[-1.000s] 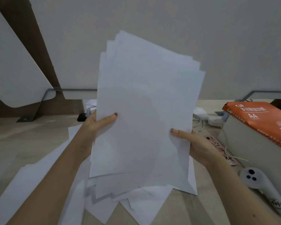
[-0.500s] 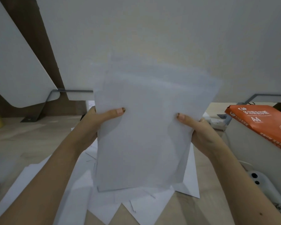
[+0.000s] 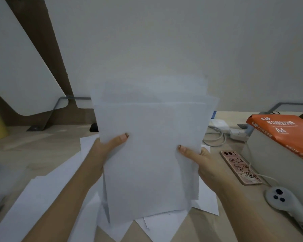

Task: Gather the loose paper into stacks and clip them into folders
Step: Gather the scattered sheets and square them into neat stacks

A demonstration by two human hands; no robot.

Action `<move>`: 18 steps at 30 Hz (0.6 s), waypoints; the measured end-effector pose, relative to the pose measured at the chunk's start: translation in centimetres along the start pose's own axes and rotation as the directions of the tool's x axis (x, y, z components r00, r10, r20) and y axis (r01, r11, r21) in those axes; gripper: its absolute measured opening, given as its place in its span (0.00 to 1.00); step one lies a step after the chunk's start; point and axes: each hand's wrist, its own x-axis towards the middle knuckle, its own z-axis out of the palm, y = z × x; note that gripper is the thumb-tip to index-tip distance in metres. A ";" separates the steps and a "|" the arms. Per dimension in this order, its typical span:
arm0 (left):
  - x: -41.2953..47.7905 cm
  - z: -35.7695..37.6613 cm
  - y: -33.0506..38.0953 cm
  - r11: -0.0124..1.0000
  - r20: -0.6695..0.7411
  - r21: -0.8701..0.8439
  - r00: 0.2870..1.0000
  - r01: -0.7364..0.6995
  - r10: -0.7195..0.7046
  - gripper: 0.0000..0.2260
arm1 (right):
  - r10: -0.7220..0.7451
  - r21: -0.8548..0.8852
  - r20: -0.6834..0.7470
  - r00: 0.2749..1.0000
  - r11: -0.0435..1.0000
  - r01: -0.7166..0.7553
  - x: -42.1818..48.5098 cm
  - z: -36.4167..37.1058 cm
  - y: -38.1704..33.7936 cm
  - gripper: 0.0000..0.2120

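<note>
A: So, the hands?

B: Left hand [image 3: 108,147] and right hand [image 3: 205,163] each pinch a side edge of the stack of paper [image 3: 150,172], thumbs on the near face and the other fingers hidden behind.

A: What changed?

B: A second ago the sheets fanned out, leaned right and were held higher. Now they have dropped and sit squarer, though the top edges stay staggered. I'd judge the stack is being jogged even, with clipping not due yet.

A: Which way does it point?

B: Long axis upright, face toward the camera, bottom edge down at the loose sheets [image 3: 47,198] on the table [image 3: 33,145]. Whether it touches them, I cannot tell.
</note>
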 end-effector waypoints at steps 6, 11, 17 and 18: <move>0.0 -0.2 0.8 0.999 0.019 -0.004 0.998 -0.052 0.052 0.29 | -0.054 0.036 0.067 0.996 0.998 0.051 0.4 -0.7 -1.6 0.27; -0.2 0.1 0.0 0.999 0.004 0.048 1.000 0.001 -0.001 0.39 | 0.012 0.013 0.047 0.999 1.000 -0.012 -0.2 -0.7 0.4 0.38; -0.1 1.3 0.7 0.997 0.036 0.040 0.997 -0.068 0.066 0.25 | -0.055 0.137 -0.011 0.998 0.989 0.056 0.3 -0.6 -0.6 0.34; -0.1 1.1 0.7 0.996 0.023 0.054 0.997 -0.069 0.067 0.25 | -0.062 0.139 -0.006 0.998 0.988 0.062 0.2 -0.8 -0.8 0.32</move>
